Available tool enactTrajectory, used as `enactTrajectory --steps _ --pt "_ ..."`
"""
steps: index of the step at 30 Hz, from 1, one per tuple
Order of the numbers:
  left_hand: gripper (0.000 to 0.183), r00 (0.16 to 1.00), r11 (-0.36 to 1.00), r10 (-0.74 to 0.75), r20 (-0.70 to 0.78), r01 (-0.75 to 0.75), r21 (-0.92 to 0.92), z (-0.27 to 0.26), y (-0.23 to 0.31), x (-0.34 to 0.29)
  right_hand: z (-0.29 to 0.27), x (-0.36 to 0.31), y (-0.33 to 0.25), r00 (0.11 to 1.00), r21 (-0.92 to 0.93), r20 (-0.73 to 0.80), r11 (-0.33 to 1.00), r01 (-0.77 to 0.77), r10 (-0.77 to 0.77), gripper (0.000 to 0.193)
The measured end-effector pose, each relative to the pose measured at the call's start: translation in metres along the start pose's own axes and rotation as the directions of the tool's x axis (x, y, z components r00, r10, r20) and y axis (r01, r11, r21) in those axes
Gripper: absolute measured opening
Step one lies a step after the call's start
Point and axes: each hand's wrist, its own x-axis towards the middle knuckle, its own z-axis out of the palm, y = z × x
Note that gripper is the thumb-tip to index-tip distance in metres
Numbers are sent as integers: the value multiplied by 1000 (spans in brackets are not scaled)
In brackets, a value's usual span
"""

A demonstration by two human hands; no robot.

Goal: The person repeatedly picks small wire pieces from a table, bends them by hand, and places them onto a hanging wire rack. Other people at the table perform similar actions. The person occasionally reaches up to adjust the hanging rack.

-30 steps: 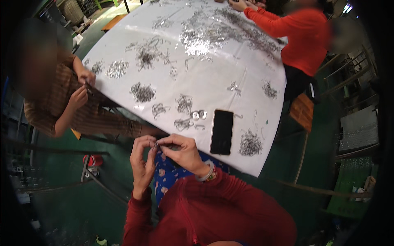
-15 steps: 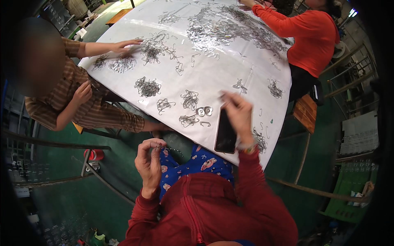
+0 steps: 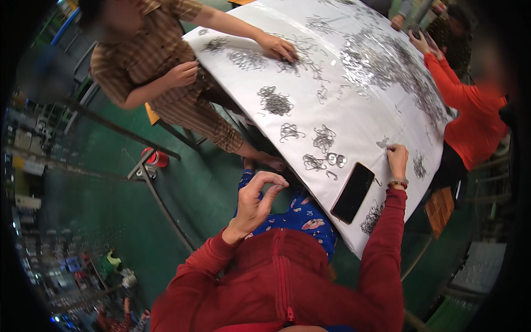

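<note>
My left hand (image 3: 255,203) is raised over my lap, off the table's near edge, with thumb and forefinger curled into a pinch; whatever lies between them is too small to make out. Over the white-covered table (image 3: 354,130) reaches my right hand (image 3: 397,161), its fingertips drawn together beside a small pile of metal pieces (image 3: 383,143). A black phone (image 3: 353,192) lies nearer to me, left of my right forearm. Bent wire hooks sit in small piles, one (image 3: 373,217) right of the phone and another (image 3: 314,162) near two round metal discs (image 3: 336,159).
A co-worker in a striped brown shirt (image 3: 146,72) reaches over hook piles at the left. Another person in an orange top (image 3: 473,124) is at the right. Loose metal pieces (image 3: 381,63) spread over the far table. A red bucket (image 3: 157,157) and metal rails stand at the left.
The view has turned, shifting the table rightward. My right hand has gone from above the phone to the small pile beyond it. My left hand stays raised in a pinch.
</note>
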Motion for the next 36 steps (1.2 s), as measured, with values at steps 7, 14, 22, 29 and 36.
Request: enactTrajectory --steps 7,14,22,29,36 --pt "9 995 988 99 24 -101 118 -4 0 -1 5 -6 14 999 24 40 999 35 -36 15" --pt "10 992 986 122 -16 -120 113 -2 -8 -6 -3 7 25 983 25 186 1000 -5 1 15" --pt "10 990 988 142 -7 -142 54 -3 -3 -3 -44 -33 -115 981 805 128 563 -187 143 18" --pt "9 988 963 138 68 -150 223 -1 -9 3 -55 -121 -283 928 923 330 267 -278 -172 19" --pt "11 993 981 98 58 -106 164 1 -12 6 -61 -135 -307 941 921 297 309 -237 -164 24"
